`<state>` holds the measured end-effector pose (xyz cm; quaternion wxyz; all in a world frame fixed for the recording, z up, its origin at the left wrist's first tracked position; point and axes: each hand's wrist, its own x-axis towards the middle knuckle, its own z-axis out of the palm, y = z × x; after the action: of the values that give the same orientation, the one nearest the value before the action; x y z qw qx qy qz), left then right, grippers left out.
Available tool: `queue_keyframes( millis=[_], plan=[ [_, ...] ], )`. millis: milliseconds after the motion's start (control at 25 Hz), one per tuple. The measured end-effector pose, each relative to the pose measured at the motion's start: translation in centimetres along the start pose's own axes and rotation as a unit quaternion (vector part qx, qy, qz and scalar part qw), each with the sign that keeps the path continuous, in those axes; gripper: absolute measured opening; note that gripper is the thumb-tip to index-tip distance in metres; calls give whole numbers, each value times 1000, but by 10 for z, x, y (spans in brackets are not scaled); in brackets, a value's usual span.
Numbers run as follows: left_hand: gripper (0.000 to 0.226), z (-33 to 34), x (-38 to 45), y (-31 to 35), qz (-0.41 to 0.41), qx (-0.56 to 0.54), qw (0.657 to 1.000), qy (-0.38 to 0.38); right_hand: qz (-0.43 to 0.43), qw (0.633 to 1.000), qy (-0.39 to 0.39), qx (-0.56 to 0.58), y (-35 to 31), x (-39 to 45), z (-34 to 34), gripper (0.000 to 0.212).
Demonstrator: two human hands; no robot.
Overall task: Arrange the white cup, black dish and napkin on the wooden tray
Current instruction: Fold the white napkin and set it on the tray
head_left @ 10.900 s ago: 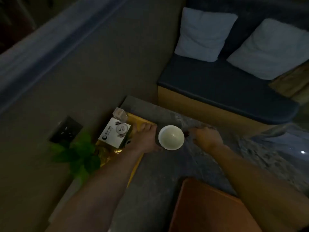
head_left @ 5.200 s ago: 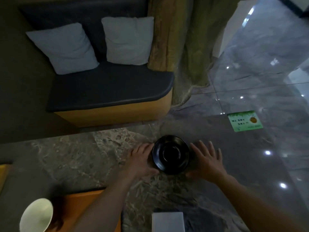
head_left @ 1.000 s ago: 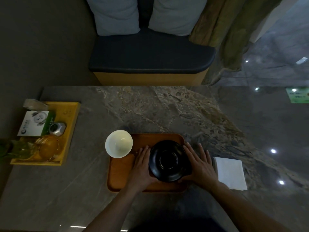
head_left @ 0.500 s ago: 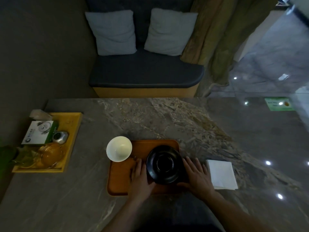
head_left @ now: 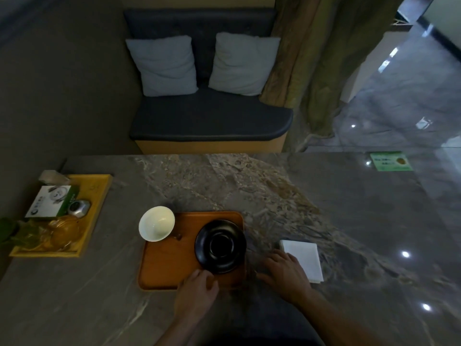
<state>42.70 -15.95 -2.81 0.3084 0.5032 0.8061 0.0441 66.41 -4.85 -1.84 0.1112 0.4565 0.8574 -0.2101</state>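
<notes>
The wooden tray (head_left: pixel 164 268) lies on the marble table in front of me. A white cup (head_left: pixel 156 223) stands at its far left corner. The black dish (head_left: pixel 220 246) rests on the tray's right half. My left hand (head_left: pixel 195 294) hovers at the tray's near edge, just below the dish, holding nothing, fingers loosely curled. My right hand (head_left: pixel 284 273) is off the dish, fingers spread, resting on the table beside the folded white napkin (head_left: pixel 303 259), which lies right of the tray.
A yellow tray (head_left: pixel 96 203) at the table's left holds a box, a small metal object, glassware and a plant. A bench with two pillows (head_left: pixel 162 64) stands beyond the table's far edge. A green card (head_left: pixel 390 161) lies far right.
Both hands have let go of the black dish, which now sits on the tray. My left hand pulled back toward me; my right hand moved right toward the napkin.
</notes>
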Motion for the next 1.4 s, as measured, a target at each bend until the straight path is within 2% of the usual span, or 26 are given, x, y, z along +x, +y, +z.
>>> queue_keyframes(
  millis=[240,400,480,800,960,1160,1400],
  plan=[
    [31,11,14,67,110,-1,988,-105,29,999,9,41,47,-23,-20,44],
    [33,16,35,114,147,26,979,-138,53,993,30,101,78,-38,-27,46],
    [34,17,46,134,150,40,976,-150,58,993,31,95,91,-42,-27,45],
    [37,18,88,188,162,112,970,-140,111,993,-2,40,131,-34,-33,57],
    [54,26,98,205,168,150,966,-127,124,991,-24,43,139,-23,-34,73],
    [63,38,103,204,167,188,958,-137,114,992,-46,38,145,-14,-25,86],
    [59,47,98,201,173,175,963,-108,113,992,-28,51,143,-10,-17,83]
  ],
)
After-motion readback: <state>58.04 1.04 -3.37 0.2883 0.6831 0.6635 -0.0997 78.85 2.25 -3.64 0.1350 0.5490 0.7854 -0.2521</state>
